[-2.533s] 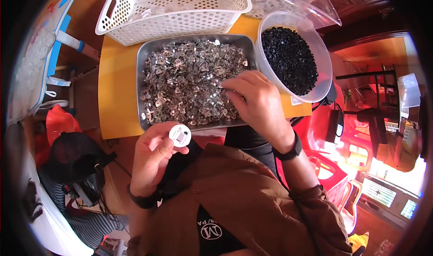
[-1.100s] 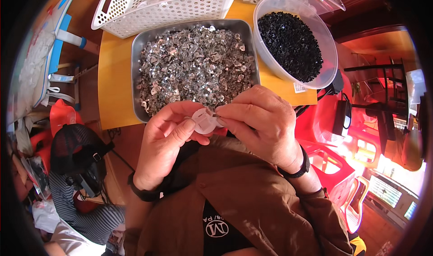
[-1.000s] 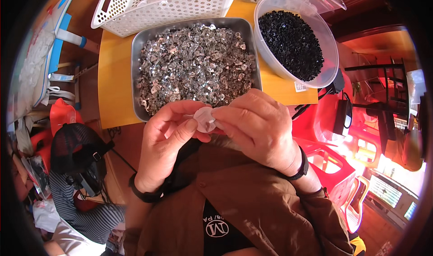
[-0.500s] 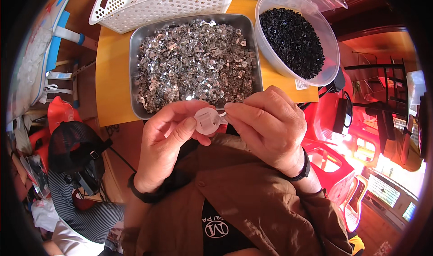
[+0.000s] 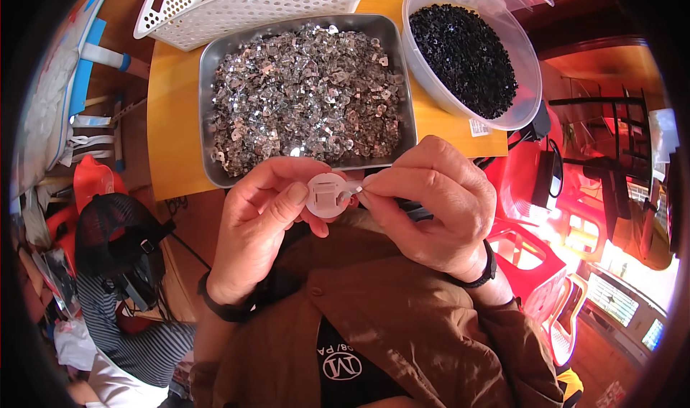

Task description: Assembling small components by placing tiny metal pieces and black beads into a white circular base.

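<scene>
Bench (image 5: pixel 172 128): yellow, bearing a metal tray (image 5: pixel 208 106) of silvery clips beyond both hands.
Left hand (image 5: pixel 259 228): pinching a white round cap (image 5: pixel 327 195).
Right hand (image 5: pixel 431 203): pressing a small clip (image 5: pixel 353 187) against it.

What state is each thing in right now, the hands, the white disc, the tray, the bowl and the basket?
Left hand: holds the white disc, thumb on its face.
Right hand: pinches a small metal clip against the disc's edge.
White disc: held between both hands.
Metal clip: at the disc's edge.
Tray: full of metal clips.
Bowl: open, holds black bits.
Basket: contents not visible.
</scene>
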A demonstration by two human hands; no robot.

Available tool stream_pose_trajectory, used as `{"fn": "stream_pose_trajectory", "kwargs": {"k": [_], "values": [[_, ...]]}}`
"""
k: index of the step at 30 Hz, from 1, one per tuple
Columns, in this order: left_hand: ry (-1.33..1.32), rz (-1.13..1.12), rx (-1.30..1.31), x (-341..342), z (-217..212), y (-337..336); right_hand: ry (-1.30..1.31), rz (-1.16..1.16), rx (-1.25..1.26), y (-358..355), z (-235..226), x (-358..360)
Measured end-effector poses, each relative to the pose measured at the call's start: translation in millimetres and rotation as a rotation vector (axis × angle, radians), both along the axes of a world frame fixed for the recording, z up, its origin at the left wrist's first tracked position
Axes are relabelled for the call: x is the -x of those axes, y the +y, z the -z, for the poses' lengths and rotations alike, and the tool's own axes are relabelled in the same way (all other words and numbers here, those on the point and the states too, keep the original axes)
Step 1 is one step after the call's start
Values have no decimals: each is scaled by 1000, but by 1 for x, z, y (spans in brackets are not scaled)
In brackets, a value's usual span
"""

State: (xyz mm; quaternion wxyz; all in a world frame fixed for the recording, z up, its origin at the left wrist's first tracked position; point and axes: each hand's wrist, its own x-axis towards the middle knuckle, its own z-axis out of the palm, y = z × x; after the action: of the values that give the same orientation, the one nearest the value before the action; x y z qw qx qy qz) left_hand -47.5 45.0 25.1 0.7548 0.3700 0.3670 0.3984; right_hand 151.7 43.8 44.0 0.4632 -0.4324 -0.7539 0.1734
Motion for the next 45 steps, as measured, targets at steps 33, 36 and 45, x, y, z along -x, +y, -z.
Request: {"fn": "stream_pose_trajectory", "kwargs": {"k": [33,36,45], "values": [[168,67,-164,-7,1,-3,-266,91,-20,-10,5,11],[154,75,-183,-7,0,-3,-192,85,-3,-9,6,10],[113,31,-137,-11,-1,-6,-312,-3,-91,-9,11,3]]}}
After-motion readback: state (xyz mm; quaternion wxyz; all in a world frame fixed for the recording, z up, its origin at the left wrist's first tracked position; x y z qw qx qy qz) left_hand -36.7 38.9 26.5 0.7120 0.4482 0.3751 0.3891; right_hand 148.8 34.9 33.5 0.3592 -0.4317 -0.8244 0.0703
